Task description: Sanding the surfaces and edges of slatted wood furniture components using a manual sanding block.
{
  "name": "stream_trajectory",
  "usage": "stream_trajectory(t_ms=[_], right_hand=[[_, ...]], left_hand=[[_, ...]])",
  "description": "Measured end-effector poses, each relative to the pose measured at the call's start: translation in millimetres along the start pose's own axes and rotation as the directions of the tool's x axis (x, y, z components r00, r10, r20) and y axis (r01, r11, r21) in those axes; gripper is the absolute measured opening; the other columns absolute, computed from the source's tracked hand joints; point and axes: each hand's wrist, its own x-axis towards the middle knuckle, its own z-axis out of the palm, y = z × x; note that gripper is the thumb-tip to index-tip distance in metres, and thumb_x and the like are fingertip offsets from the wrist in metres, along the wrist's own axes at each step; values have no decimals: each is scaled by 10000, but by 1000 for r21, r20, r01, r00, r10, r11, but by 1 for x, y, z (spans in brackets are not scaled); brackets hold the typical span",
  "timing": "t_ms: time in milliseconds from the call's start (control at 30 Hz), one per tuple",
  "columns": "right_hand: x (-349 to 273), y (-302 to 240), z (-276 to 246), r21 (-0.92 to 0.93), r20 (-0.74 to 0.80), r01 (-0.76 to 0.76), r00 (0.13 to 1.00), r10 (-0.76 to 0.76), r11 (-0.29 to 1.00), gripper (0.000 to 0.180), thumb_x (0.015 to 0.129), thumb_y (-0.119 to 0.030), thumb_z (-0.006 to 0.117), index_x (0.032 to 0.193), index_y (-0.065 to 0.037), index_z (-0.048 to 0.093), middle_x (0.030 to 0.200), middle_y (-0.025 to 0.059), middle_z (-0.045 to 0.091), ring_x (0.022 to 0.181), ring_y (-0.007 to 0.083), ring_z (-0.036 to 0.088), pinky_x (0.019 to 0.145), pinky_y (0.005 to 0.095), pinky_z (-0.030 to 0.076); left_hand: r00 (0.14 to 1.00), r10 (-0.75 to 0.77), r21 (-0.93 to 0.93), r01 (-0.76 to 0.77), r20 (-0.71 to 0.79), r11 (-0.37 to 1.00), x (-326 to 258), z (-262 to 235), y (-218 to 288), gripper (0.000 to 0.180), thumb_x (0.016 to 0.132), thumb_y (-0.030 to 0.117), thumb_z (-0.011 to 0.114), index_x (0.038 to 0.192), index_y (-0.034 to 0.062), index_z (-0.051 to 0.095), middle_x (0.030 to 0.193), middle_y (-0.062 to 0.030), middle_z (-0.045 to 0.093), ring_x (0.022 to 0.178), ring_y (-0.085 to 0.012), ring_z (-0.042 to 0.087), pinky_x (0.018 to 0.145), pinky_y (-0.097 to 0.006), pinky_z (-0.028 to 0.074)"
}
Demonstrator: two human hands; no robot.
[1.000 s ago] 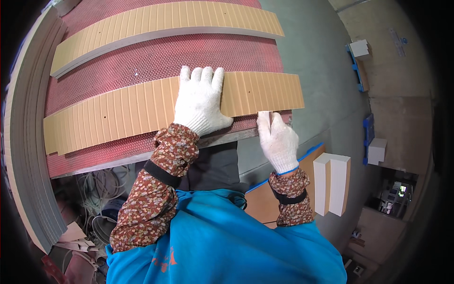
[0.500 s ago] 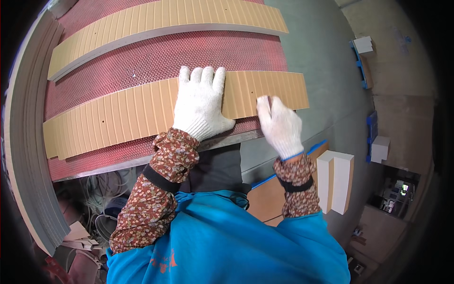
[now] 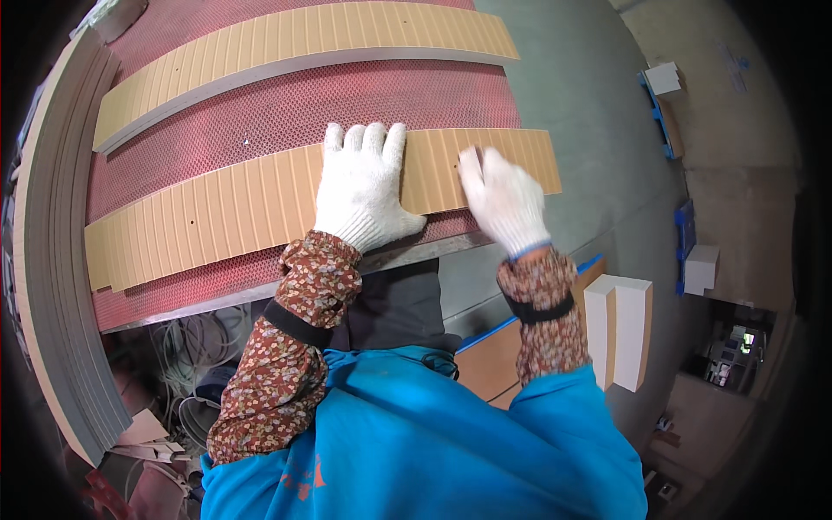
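A long tan board with cross grooves (image 3: 251, 198) lies across the red mesh-topped table (image 3: 286, 104). My left hand (image 3: 360, 186), in a white knit glove, rests flat on the board with its fingers spread. Toward the board's right end my gloved right hand (image 3: 505, 195) is closed, slightly blurred, its fingertips over the grooved face. A small brownish thing shows between its fingers, too little of it to name. Near that hand a small dark hole marks the board. Farther back lies a second grooved board (image 3: 303, 35), with a pale side edge.
On the left stands a stack of long boards (image 3: 65, 251). Hoses (image 3: 204, 342) and offcuts (image 3: 143, 429) lie under the table. To my right, white-faced blocks (image 3: 617, 334) stand on a brown panel (image 3: 490, 364). More white blocks (image 3: 700, 269) are by the far wall.
My right hand has moved up and slightly left, farther onto the board. My left hand stays flat on the board.
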Motion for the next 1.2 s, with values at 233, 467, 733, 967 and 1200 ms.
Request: stream_trajectory(t_ms=[233,467,733,967,1200], right_hand=[[-48,8,-5,17,-55,28,998,-27,999,442,1126,-410,526,912,-40,638,716,244,714,675,433,740,610,542,577],[58,0,1,22,-127,66,990,-63,998,509,1116,-452,477,1003,-17,716,872,287,765,856,477,772,779,614,598],[-8,12,5,-51,-77,68,994,-72,996,470,1129,-427,486,954,-34,674,779,253,748,731,442,764,671,574,596],[-44,10,-2,-32,-71,126,989,-128,992,435,1124,-409,530,925,-40,647,715,227,724,648,410,744,596,552,575],[64,0,1,-3,-113,63,992,-62,998,489,1118,-428,478,990,-12,703,869,270,769,837,451,780,751,580,609]], left_hand=[[979,-56,-7,59,195,998,5,-12,6,1131,644,565,888,1535,-18,505,1389,-192,579,1387,-372,516,1291,-597,243],[989,-35,-21,39,145,999,5,-8,7,1134,636,550,890,1539,-15,502,1384,-197,582,1382,-386,518,1295,-593,240],[1000,19,-23,-19,-25,1000,2,2,2,1012,598,490,912,1418,-2,580,1235,-152,628,1238,-331,585,1201,-554,314],[1000,11,-11,-11,-29,1000,1,1,3,1014,602,495,906,1420,-5,576,1218,-151,627,1228,-326,592,1197,-555,314],[999,26,-14,-27,-36,1000,3,1,3,1000,607,500,903,1409,-2,577,1211,-148,628,1232,-325,593,1185,-547,319]])
